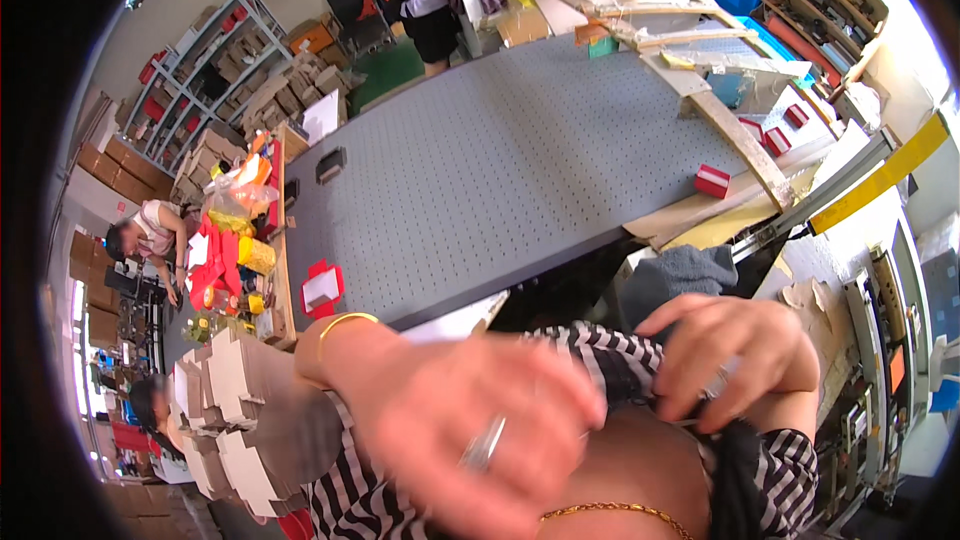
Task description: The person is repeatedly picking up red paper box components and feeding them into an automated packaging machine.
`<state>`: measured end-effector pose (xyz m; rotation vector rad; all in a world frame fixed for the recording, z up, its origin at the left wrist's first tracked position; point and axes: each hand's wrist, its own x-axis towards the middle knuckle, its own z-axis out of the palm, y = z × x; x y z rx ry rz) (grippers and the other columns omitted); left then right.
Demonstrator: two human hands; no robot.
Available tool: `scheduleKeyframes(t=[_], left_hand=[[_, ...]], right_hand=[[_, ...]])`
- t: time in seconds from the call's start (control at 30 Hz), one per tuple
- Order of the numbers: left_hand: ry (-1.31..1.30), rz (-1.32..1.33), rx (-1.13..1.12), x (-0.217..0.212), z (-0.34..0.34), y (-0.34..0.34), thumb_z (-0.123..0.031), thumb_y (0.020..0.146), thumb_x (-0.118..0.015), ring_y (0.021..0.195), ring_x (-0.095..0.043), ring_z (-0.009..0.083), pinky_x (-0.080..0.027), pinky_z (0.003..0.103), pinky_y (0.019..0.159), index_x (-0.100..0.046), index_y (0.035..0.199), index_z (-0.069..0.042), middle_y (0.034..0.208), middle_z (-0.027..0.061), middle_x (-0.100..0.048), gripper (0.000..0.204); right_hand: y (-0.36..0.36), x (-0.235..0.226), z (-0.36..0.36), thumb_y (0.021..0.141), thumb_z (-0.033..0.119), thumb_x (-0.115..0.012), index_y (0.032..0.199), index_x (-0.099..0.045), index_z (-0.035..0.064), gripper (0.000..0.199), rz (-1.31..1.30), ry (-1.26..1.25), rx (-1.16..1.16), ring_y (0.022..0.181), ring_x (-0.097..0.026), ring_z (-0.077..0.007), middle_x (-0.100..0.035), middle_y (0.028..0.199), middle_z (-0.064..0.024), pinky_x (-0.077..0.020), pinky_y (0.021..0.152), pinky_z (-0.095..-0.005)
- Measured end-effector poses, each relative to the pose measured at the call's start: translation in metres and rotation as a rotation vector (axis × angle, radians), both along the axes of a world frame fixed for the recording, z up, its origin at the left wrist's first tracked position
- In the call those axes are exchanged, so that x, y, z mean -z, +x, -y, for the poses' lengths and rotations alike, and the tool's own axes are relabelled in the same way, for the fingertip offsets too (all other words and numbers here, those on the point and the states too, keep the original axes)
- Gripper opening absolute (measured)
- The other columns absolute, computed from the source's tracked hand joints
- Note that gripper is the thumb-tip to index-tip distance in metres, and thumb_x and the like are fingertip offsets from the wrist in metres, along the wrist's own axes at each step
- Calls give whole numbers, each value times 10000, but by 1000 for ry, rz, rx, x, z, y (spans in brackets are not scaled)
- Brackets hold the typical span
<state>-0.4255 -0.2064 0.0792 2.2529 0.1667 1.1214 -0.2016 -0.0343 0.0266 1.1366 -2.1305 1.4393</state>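
Note:
My left hand (490, 430), large and smeared by motion, is close up in front of my chest. It wears a silver ring (485, 443), and a gold bangle (345, 323) circles the wrist; I cannot make out anything in its fingers. To the right, my right hand (745, 350) has its fingers bent and closed at the neckline of my black-and-white striped top (605, 345). Its fingertips meet near the dark cloth (738, 455), and whatever lies between them is too hidden to name. A gold chain (615, 508) lies below the hands.
A grey perforated table (480, 160) stretches ahead, with an open red box (322, 288) at its near left. More red boxes, one of them nearer (712, 180), lie by a wooden frame (735, 140). Grey cloth (675, 285) lies right; cardboard blanks (235, 380) are stacked left. Co-workers stand beyond.

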Motion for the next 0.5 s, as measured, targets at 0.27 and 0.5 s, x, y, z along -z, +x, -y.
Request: scheduleKeyframes(t=[0.27, 0.5], left_hand=[[-1064, -483, -818, 260, -28, -68, -337, 981, -543, 1073, -591, 219, -446, 338, 943, -625, 1185, -33, 1147, 99, -651, 376], [-1360, -274, -529, 289, -1, -81, -307, 973, -584, 894, -590, 89, -481, 252, 818, -676, 1076, -12, 969, 21, -662, 327]], right_hand=[[-1, 186, 32, 958, 223, -585, 1310, -519, -1, 422, 919, -275, 945, 1123, -592, -259, -607, 1227, -166, -457, 973, -346], [19, 220, 56, 897, 70, -605, 1093, -637, -34, 224, 1132, -381, 1052, 884, -636, -186, -663, 980, -127, -504, 805, -292]])
